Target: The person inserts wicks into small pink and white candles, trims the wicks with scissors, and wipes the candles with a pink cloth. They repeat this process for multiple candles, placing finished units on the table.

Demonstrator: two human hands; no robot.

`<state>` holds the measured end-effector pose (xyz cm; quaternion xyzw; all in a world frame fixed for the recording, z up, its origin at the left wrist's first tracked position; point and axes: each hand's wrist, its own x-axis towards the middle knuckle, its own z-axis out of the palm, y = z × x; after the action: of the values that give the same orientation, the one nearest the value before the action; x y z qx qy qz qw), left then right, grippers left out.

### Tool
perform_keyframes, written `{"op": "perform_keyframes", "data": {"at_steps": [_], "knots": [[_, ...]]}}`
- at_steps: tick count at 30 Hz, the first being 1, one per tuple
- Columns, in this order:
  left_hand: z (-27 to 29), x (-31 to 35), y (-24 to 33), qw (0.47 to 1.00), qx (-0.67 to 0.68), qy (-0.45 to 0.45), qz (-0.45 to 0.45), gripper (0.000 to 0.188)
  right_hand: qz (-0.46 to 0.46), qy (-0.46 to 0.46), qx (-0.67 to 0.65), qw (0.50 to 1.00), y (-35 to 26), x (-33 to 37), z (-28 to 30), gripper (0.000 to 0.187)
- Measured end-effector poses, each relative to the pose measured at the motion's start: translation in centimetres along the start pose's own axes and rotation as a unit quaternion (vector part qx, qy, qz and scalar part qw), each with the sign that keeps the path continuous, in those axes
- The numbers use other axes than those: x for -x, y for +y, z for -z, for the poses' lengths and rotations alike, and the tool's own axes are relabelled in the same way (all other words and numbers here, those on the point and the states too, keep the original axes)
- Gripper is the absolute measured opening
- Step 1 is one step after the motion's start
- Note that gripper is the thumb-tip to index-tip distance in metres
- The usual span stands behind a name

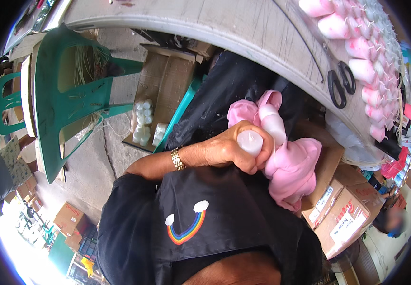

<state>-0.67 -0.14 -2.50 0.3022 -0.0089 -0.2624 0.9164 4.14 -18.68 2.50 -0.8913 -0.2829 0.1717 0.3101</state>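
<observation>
While a white candle (250, 142) is firmly grasped by the left hand (230, 148), beside the pink cloth (293, 166), the state of the unseen right hand cannot be told.

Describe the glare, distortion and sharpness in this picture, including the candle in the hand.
Head view: white glare washes out the lower left, beside a cardboard box; head view: the table's near edge bows into a curve, and the picture's corners fall to black; head view: the candle in the left hand looks fairly sharp, its round outline distinct.
</observation>
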Motion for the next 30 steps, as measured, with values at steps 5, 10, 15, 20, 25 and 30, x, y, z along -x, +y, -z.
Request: {"op": "perform_keyframes", "data": {"at_steps": [5,10,15,20,25,30], "knots": [[-0.2,-0.4,-0.3,0.978,0.026,0.074,-0.195,0.017,0.041,-0.012,-0.009,0.999,-0.3,-1.5,1.9,0.019],[-0.6,-0.1,-0.4,0.979,-0.034,0.029,-0.199,0.015,0.066,0.001,-0.004,0.998,0.0,-2.2,1.0,0.019],[-1.0,1.2,-0.1,0.984,-0.154,-0.027,-0.081,0.01,0.057,0.032,-0.016,0.998,0.3,-0.4,-0.2,0.018],[-1.4,1.7,-0.4,0.99,-0.129,-0.027,-0.047,0.01,0.051,0.05,-0.02,0.997,0.8,0.8,-1.0,0.018],[-1.7,1.9,-0.5,0.994,-0.103,-0.013,-0.034,0.01,0.06,0.061,-0.02,0.996,1.6,0.9,-2.2,0.018],[-1.5,2.1,-0.8,0.994,-0.105,-0.016,-0.034,0.009,0.071,0.067,-0.011,0.995,2.1,0.4,-2.9,0.017]]}}
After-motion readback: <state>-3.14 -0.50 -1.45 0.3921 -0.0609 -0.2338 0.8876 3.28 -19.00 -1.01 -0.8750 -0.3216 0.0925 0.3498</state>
